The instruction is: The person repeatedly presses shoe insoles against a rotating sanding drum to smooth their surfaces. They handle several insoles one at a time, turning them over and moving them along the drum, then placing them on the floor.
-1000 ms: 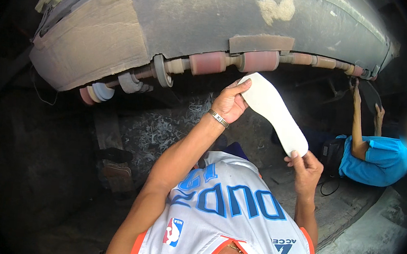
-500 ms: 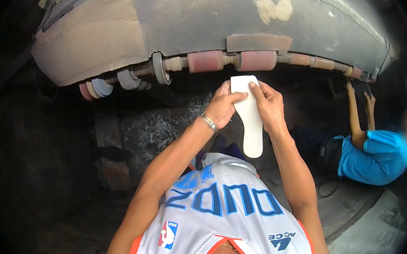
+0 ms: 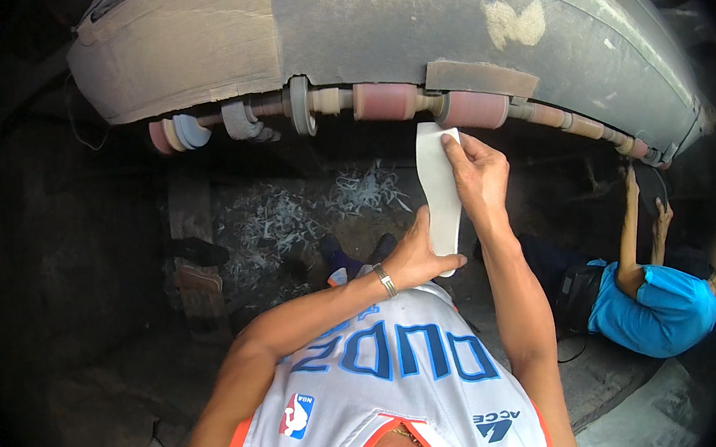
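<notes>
A white shoe sole [image 3: 438, 184] is held up in front of me, its wide end close below a reddish sanding roller [image 3: 477, 110]. My right hand [image 3: 483, 179] grips the upper part, thumb on its face and fingers behind the right edge. Lower down, my left hand [image 3: 417, 254] holds the narrow heel end, with the thumb across it. A small gap seems to lie between the sole's top edge and the roller, though whether they touch I cannot tell for sure.
A shaft carries another reddish roller [image 3: 384, 102], a grey wheel [image 3: 302, 105] and several smaller discs, under a large grey hood [image 3: 358, 28]. Pale shavings [image 3: 278, 216] litter the floor. A co-worker in a blue shirt [image 3: 657, 309] works at the shaft's right end.
My left hand has slid from the sole's wide end down to its heel end. The sole has tilted and turned a little. My right hand keeps its hold near the top.
</notes>
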A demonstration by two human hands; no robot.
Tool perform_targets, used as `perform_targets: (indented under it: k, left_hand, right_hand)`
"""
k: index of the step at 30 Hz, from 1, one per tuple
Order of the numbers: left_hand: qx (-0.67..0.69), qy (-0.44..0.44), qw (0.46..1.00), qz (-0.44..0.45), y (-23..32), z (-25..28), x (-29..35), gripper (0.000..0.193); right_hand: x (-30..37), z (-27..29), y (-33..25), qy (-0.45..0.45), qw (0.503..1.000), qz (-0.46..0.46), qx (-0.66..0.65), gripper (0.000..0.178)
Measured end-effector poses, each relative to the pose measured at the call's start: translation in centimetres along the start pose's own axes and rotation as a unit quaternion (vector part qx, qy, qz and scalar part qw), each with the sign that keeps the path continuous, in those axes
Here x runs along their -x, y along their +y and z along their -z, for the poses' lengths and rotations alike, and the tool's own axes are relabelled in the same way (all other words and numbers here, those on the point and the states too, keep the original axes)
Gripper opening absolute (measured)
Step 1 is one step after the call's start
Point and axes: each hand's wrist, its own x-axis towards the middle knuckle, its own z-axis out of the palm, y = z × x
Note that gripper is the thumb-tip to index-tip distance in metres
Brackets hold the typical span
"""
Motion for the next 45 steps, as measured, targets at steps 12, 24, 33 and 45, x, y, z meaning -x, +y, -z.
perform_targets:
  k: [12,24,33,45]
  left_hand:
    - [-0.075,-0.08,0.994,-0.005,0.1,3.9,-0.1,0.084]
    - [-0.326,0.029,0.934,-0.14,-4.6,12.5,-9.7,0.059]
    - [-0.298,-0.012,0.947,-0.12,-3.1,13.1,-11.9,0.059]
    - [-0.301,0.023,0.95,-0.078,-4.2,13.6,-11.8,0.068]
  right_hand:
    - [3.4,2.7,0.7,0.056,0.995,0.009,-0.085,0.032]
    - [3.5,1.1,2.2,-0.004,0.989,-0.079,-0.127,0.029]
    - [4.4,2.2,0.9,-0.012,0.992,-0.085,-0.091,0.034]
    - [2.8,1.3,0.5,-0.011,0.996,-0.042,-0.072,0.039]
